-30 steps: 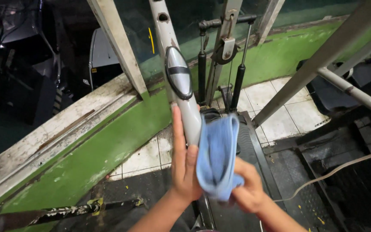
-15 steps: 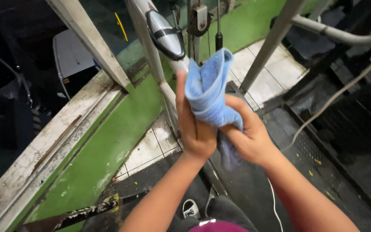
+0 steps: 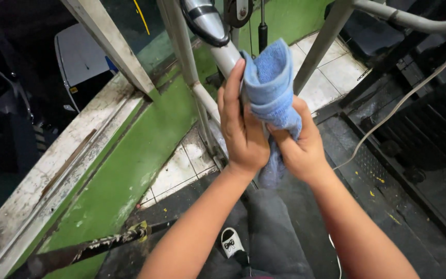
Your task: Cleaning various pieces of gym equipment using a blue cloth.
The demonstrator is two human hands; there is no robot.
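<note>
My left hand flat against the grey post, fingers straight, my right hand closed on the blue cloth, cloth bunched against the post's right side, above floor tiles

1. Both bare arms reach up and forward from the bottom, and the two hands meet side by side.
2. The left hand shows its back. Its fingers point up, flat and close together, with the wrist straight.
3. The right hand sits just beside it, touching it. Its fingers are curled in tight, pinching a soft blue cloth.
4. The right wrist bends a little toward the left hand.
</note>
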